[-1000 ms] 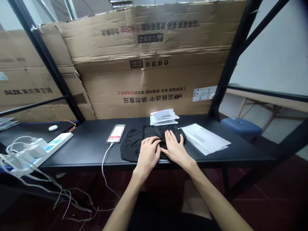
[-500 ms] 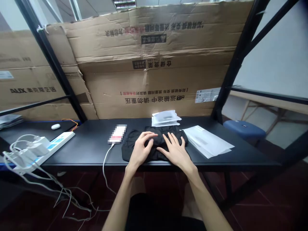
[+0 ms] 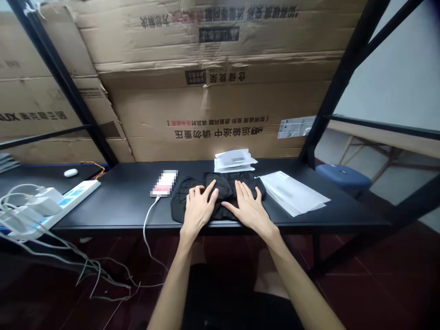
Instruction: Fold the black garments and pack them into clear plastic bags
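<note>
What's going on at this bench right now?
A person has both bare hands, left hand and right hand, spread open on a folded black garment on a black table. A stack of translucent bags lies behind it, more bags lie to the right, and a censored phone lies to the left.

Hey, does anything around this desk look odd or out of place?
Yes: the large flattened brown cardboard sheet behind the black table has its printed Chinese lettering upside down, so it seems propped inverted. Its edges also look ragged.
</note>
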{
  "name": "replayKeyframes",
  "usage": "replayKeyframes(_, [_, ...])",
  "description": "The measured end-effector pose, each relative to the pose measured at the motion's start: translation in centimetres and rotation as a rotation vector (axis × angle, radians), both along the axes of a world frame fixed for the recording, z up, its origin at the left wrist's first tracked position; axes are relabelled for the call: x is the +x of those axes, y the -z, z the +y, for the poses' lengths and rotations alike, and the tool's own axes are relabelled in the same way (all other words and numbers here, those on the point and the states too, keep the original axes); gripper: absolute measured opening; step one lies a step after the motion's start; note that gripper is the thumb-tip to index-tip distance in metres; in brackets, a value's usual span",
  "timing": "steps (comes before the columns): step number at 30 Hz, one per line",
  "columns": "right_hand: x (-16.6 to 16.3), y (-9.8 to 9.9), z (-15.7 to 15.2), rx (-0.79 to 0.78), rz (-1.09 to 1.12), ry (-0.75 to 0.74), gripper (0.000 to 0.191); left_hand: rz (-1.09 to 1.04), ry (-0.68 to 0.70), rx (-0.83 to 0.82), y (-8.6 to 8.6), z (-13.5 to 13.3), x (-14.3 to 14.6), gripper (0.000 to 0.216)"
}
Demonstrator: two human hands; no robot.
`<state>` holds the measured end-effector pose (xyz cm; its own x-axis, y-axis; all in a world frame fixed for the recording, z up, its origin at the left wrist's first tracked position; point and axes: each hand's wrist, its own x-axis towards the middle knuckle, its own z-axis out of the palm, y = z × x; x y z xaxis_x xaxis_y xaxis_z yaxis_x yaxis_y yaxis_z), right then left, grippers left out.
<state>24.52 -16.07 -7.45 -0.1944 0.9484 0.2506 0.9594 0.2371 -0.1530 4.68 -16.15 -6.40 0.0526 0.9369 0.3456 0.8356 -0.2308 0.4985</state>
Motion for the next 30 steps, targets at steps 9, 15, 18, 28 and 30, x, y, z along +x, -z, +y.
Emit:
replayKeyframes(9, [0.1, 0.0, 0.1, -0.023, -0.015, -0.004, 0.093, -0.166, 0.048, -0.070, -1.2, -0.2, -0.6, 0.039])
replayKeyframes(15, [0.1, 0.0, 0.3, -0.032, -0.022, -0.006, 0.093, -0.267, 0.090, -0.084, -1.5, -0.5, -1.1, 0.033])
replayKeyframes(18, [0.1, 0.1, 0.3, -0.030, -0.015, -0.009, 0.094, -0.225, 0.100, -0.069, -1.4, -0.6, -1.1, 0.031])
replayKeyframes(28, [0.2, 0.0, 0.0, 0.007, 0.012, -0.035, 0.090, -0.223, 0.058, -0.018, -1.1, -0.4, -0.6, 0.022])
replayKeyframes(30, [0.3, -0.1, -0.1, 0.030, 0.028, -0.045, 0.092, -0.258, 0.057, -0.001, -0.9, -0.1, -0.6, 0.021])
